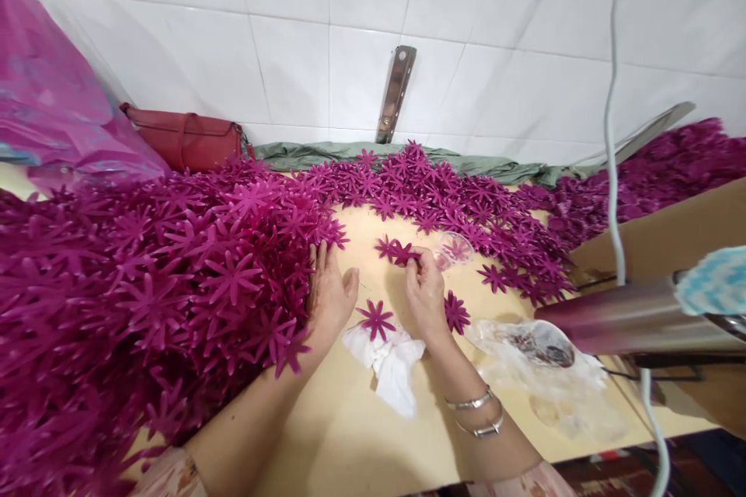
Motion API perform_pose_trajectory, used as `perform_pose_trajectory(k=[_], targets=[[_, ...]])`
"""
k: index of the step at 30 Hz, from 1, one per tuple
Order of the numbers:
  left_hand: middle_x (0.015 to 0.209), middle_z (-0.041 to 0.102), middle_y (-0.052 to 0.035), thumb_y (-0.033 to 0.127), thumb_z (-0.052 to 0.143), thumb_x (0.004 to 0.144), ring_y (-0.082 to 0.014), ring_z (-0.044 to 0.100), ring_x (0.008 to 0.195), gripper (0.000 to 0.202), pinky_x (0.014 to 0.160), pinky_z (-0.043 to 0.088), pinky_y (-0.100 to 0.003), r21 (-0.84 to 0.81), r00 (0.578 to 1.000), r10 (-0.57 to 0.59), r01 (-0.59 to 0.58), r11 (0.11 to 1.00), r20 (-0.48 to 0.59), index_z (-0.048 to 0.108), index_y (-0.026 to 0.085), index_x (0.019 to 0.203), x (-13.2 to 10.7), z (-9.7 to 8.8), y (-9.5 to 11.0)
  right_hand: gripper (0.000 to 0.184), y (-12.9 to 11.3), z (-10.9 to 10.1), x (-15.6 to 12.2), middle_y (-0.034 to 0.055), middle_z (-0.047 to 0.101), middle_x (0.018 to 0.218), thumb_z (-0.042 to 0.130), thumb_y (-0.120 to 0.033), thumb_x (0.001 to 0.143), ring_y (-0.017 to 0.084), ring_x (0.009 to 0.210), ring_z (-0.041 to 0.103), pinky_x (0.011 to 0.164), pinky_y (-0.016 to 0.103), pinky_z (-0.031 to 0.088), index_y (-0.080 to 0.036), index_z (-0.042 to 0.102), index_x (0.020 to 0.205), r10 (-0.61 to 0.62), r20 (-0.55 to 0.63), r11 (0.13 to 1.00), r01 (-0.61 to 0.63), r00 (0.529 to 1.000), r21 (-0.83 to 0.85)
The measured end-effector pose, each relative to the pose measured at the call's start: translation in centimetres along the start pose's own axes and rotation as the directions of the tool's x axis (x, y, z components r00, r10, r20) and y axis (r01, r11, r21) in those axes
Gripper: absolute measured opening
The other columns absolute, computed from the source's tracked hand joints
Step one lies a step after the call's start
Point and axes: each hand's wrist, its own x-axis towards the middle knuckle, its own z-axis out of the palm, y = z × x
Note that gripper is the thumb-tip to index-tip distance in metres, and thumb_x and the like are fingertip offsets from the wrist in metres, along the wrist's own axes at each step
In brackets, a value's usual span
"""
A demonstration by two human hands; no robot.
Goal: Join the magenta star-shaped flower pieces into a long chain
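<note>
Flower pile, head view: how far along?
Done: little visibly; one loose flower lies on a white cloth. In hand: the right hand pinches a magenta flower by a small clear cup; the left hand rests against the big flower heap. Left: that heap and the band along the wall.

A single head-worn view looks forward and down onto the counter (pixel 350 419) from close above, facing the white tiled wall (pixel 326 23) behind it. The wall fills the upper part; forearms enter from the bottom edge.
</note>
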Motion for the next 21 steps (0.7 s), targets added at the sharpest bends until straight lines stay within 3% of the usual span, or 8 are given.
perform_pose_trajectory(k=[5, 9, 13, 15, 18, 21], targets=[[0.158, 0.044, -0.0265, 0.028, 0.059, 0.092, -0.0386, 0.032, 0.156, 0.062, 0.128, 0.032, -0.055, -0.019, 0.998, -0.020, 0.019, 1.000, -0.060, 0.045, 0.004, 0.148, 0.8, -0.1, -1.1, 0.017, 0.5, 0.3, 0.3, 0.0138, 0.069, 0.125, 0.044, -0.024, 0.098, 0.027, 0.122, 0.062, 0.106, 0.046, 0.046, -0.022, 0.060, 0.104, -0.183, 0.201, 0.982, 0.190, 0.962, -0.015], [0.152, 0.050, -0.0274, 0.031, 0.062, 0.090, -0.0395, 0.042, 0.149, 0.062, 0.125, 0.032, -0.058, -0.004, 0.992, -0.026, 0.025, 1.000, -0.127, 0.046, 0.007, 0.145, 1.8, -0.1, -2.9, 0.018, 0.6, 0.3, 0.1, 0.0132, 0.071, 0.124, 0.041, -0.023, 0.101, 0.028, 0.121, 0.065, 0.105, 0.050, 0.046, -0.023, 0.058, 0.106, -0.206, 0.334, 0.970, 0.237, 0.920, -0.054], [0.137, 0.059, -0.0273, 0.033, 0.064, 0.088, -0.0444, 0.049, 0.139, 0.053, 0.118, 0.038, -0.063, 0.042, 0.985, -0.052, 0.060, 0.997, -0.167, 0.054, 0.009, 0.134, 2.6, -0.3, -4.3, 0.016, 0.4, 0.2, -0.4, 0.0140, 0.067, 0.136, 0.041, -0.020, 0.102, 0.029, 0.132, 0.059, 0.113, 0.057, 0.038, -0.024, 0.056, 0.107, -0.242, 0.419, 0.958, 0.284, 0.875, -0.040], [0.134, 0.058, -0.0272, 0.033, 0.064, 0.088, -0.0449, 0.050, 0.136, 0.050, 0.115, 0.040, -0.063, 0.049, 0.984, -0.054, 0.063, 0.997, -0.168, 0.055, 0.009, 0.131, 2.7, -0.5, -4.1, 0.015, 0.0, 0.2, -0.6, 0.0128, 0.067, 0.139, 0.041, -0.022, 0.103, 0.028, 0.136, 0.057, 0.116, 0.056, 0.037, -0.025, 0.055, 0.107, -0.242, 0.482, 0.967, 0.252, 0.842, 0.045], [0.136, 0.053, -0.0239, 0.030, 0.065, 0.088, -0.0412, 0.050, 0.134, 0.050, 0.112, 0.045, -0.059, 0.023, 0.986, -0.028, 0.033, 0.999, -0.165, 0.055, 0.011, 0.134, 2.3, -1.0, -2.7, 0.015, -0.8, 0.0, -0.7, 0.0093, 0.064, 0.144, 0.042, -0.031, 0.106, 0.023, 0.138, 0.056, 0.118, 0.050, 0.040, -0.027, 0.055, 0.110, -0.201, 0.573, 0.963, 0.055, 0.795, 0.262], [0.129, 0.053, -0.0188, 0.026, 0.060, 0.093, -0.0341, 0.054, 0.126, 0.037, 0.109, 0.048, -0.053, -0.040, 0.985, 0.000, -0.007, 0.999, -0.171, 0.057, 0.015, 0.129, 1.4, -1.8, -0.5, 0.015, -1.1, -0.3, -0.6, 0.0054, 0.067, 0.139, 0.046, -0.037, 0.106, 0.020, 0.134, 0.059, 0.119, 0.044, 0.041, -0.028, 0.057, 0.111, -0.124, 0.529, 0.887, -0.145, 0.839, 0.438]])
